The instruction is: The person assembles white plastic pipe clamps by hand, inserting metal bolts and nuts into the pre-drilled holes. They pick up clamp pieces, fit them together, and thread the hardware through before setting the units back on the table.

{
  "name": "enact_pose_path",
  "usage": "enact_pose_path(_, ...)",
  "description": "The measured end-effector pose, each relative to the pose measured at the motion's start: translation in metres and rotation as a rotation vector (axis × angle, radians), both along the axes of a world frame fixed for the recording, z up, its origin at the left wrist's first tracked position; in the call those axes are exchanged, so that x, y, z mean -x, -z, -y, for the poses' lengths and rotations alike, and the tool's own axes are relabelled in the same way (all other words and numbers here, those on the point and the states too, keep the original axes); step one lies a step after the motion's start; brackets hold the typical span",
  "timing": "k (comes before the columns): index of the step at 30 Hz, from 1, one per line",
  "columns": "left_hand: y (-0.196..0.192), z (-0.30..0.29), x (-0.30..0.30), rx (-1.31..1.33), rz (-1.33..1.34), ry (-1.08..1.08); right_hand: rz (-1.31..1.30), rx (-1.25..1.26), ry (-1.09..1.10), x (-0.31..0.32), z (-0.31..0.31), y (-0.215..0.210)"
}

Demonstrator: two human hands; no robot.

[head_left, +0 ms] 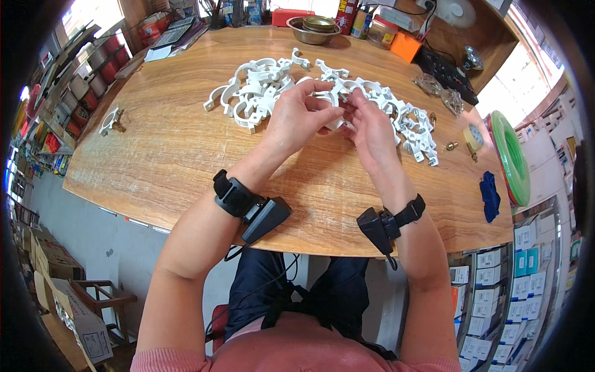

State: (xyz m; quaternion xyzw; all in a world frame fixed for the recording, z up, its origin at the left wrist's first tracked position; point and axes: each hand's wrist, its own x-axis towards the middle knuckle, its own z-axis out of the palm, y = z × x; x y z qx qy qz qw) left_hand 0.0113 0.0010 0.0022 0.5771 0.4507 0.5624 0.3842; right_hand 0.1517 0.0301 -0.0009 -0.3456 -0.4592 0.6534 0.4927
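Two bare hands meet over a wooden table [180,149], beyond the middle of its near edge, around a white plastic clip [336,124]. Thumb and forefinger of the left hand [299,115] appear closed on the piece; the fingers of the right hand [374,133] lie bunched and slightly curled against its other side – whether they grip it or merely steady it cannot be told, as their tips are partly hidden.

The step in hand looks to be close fingerwork on this one clip. The next move, by the look of it, calls for a steady left pinch and a fine touch from the right fingertips, clear of the loose pieces just behind.

Those pieces lie in two heaps: a left pile [251,93] of larger rings toward the far edge, and a right pile [416,133] stretching toward the right edge. A lone clip [110,121] sits near the left edge.

Containers line the far side. A metal basin [304,36] at the far edge cradles a smaller brass-coloured bowl [318,23]; to its right stands a red-lidded jar [379,36], its contents unclear. Near the far right corner, clear bags [453,102] hold small parts – too small to identify. On the floor, off the left edge, an open cardboard box [80,319] shows little of its inside.
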Motion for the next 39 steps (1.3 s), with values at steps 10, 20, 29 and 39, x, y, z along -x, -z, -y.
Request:
enact_pose_path(10, -0.0017, 0.0011, 0.0010, 0.024, -0.067, -0.012, -0.005, 0.010, 0.004, 0.0000, -0.0005, 0.0012)
enact_pose_path(20, -0.0019, 0.0010, 0.0019, 0.026, -0.070, -0.013, -0.027, -0.021, -0.008, 0.0012, -0.0011, 0.0032)
enact_pose_path(29, -0.0018, -0.0001, 0.0012, 0.022, -0.086, -0.021, 0.002, -0.051, -0.022, -0.0002, -0.0029, 0.0052)
enact_pose_path(39, 0.0025, -0.0024, 0.0021, 0.027, -0.027, -0.021, 0.033, 0.022, -0.043, 0.0012, -0.0031, 0.0081)
